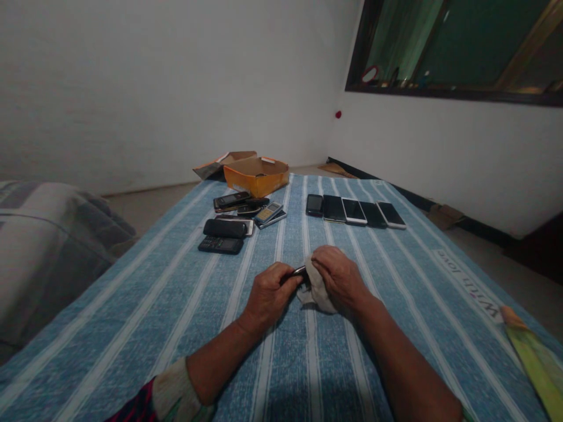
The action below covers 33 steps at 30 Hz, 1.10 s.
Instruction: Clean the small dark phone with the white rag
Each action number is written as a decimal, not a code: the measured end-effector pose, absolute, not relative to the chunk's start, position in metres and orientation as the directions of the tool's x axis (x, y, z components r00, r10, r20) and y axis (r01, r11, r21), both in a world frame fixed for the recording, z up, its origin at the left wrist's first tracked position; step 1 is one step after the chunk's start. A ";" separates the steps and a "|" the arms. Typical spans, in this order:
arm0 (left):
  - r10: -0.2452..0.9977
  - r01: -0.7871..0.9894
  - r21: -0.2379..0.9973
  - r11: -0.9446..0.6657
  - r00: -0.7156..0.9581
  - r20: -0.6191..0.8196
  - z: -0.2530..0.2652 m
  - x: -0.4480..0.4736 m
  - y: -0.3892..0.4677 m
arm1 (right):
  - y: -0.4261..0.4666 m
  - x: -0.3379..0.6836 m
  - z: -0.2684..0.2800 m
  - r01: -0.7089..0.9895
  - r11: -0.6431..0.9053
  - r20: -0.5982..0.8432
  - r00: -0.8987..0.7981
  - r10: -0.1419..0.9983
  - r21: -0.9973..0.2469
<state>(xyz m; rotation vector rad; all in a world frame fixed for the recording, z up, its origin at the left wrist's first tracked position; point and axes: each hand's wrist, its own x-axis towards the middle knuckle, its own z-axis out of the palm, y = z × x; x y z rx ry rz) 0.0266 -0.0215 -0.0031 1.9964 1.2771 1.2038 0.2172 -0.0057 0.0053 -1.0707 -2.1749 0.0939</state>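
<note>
Over the middle of the striped blue cloth, my left hand [271, 291] is closed on one end of a dark mobile phone [299, 271] with a shiny edge. The phone is turned nearly edge-on, and much of it is hidden by fingers and fabric. My right hand [338, 274] grips a whitish cloth [320, 288] bunched against the phone's other end. Part of that cloth hangs down below both hands.
Several old phones [222, 244] lie in a loose pile at the left, before an open orange cardboard box [257, 177]. A row of phones [354, 211] lies at the right. A yellow-green item [534, 360] rests by the right edge; grey fabric [53, 252] bulges at far left.
</note>
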 end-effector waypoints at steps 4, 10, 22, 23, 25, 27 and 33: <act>0.895 0.466 0.766 -0.443 0.179 0.409 -0.004 0.025 -0.020 | -0.001 0.232 0.001 0.724 0.580 0.559 -0.324 0.764 -0.374; 0.885 0.448 0.764 -0.464 0.196 0.423 -0.006 0.024 -0.019 | -0.006 0.225 -0.001 0.820 0.515 0.599 -0.288 0.748 -0.249; 0.885 0.455 0.759 -0.466 0.222 0.410 -0.002 0.025 -0.021 | -0.017 0.187 -0.002 0.671 0.706 0.593 -0.480 0.646 -0.226; 0.882 0.454 0.757 -0.470 0.224 0.414 -0.002 0.025 -0.021 | -0.016 0.191 -0.001 0.663 0.708 0.595 -0.475 0.649 -0.242; 0.880 0.450 0.756 -0.475 0.219 0.422 -0.003 0.025 -0.021 | -0.014 0.199 0.000 0.660 0.697 0.596 -0.450 0.665 -0.280; 0.881 0.449 0.758 -0.472 0.211 0.423 -0.005 0.024 -0.020 | -0.012 0.206 0.001 0.670 0.672 0.593 -0.414 0.691 -0.316; 0.898 0.422 0.792 -0.441 0.199 0.393 -0.008 0.024 -0.018 | -0.001 0.228 -0.005 0.702 0.600 0.612 -0.293 0.735 -0.384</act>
